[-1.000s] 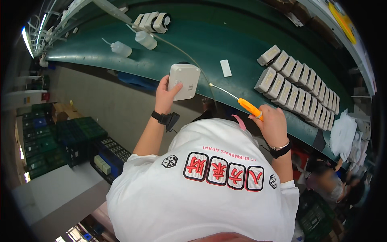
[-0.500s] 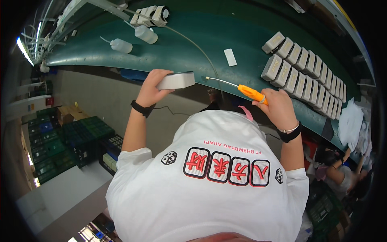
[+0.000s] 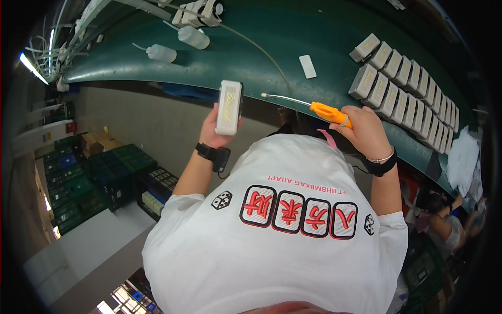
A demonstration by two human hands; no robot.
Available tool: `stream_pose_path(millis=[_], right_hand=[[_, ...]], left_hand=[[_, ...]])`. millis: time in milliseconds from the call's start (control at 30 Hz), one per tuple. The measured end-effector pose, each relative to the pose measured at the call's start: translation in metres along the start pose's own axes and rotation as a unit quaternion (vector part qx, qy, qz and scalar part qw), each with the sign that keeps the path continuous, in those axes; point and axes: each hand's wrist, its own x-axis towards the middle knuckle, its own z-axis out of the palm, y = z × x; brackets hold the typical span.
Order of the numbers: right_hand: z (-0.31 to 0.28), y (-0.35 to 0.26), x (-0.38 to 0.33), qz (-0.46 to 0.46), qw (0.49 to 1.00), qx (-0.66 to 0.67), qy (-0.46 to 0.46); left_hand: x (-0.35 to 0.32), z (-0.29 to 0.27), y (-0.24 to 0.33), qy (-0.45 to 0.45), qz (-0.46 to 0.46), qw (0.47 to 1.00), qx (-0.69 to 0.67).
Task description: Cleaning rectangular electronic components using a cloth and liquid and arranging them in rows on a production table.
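My left hand [image 3: 215, 137] grips a pale oblong case [image 3: 228, 107] with gold lettering on its face and a dark side, held upright just off the bench's front edge. Closed around an orange handle, my right hand [image 3: 367, 131] holds what looks like an air blow gun [image 3: 325, 112]. Its thin, slightly bent metal nozzle points left toward the case, and the tip stays apart from it. Rows of similar pale cases [image 3: 389, 99] stand on the bench at the right.
On the green bench [image 3: 251, 47] lie a small white plate [image 3: 307, 67], two squeeze bottles [image 3: 161, 53] and a far group of cases [image 3: 197, 12]. A thin hose [image 3: 261, 49] crosses it. Green crates [image 3: 117, 170] are stacked at left. Another person [image 3: 444, 225] is at the right.
My left hand has turned the case from lying sideways to upright, its lettered face now showing, and moved slightly down. My right hand and the blow gun have barely shifted.
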Motion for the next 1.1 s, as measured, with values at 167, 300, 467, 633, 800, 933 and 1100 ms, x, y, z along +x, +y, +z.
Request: stream_pose_path(millis=[167,300,467,633,800,933,1100], right_hand=[[0.013,0.0,0.006,-0.016,0.998,-0.022,-0.059],[0.025,0.002,0.006,-0.023,0.998,-0.024,-0.047],[0.027,-0.004,0.001,-0.058,0.997,0.005,-0.053],[0.018,-0.016,0.004,-0.048,0.998,-0.022,-0.044],[0.019,-0.007,-0.004,-0.046,0.997,-0.043,-0.049],[0.023,0.001,-0.012,-0.048,0.997,-0.033,-0.058],[0.027,0.014,-0.023,-0.018,0.999,0.003,-0.031]], left_hand=[[-0.004,0.005,-0.013,-0.134,-0.158,0.902,-0.379],[-0.009,0.001,-0.005,-0.097,-0.153,0.888,-0.422],[-0.009,-0.012,0.002,-0.018,-0.105,0.934,-0.341],[-0.001,-0.007,-0.002,0.124,0.027,0.977,-0.169],[0.005,0.019,-0.009,0.249,0.071,0.966,-0.025],[0.014,0.028,-0.014,0.246,0.072,0.967,0.005],[0.039,0.036,-0.012,0.223,0.038,0.974,0.032]])
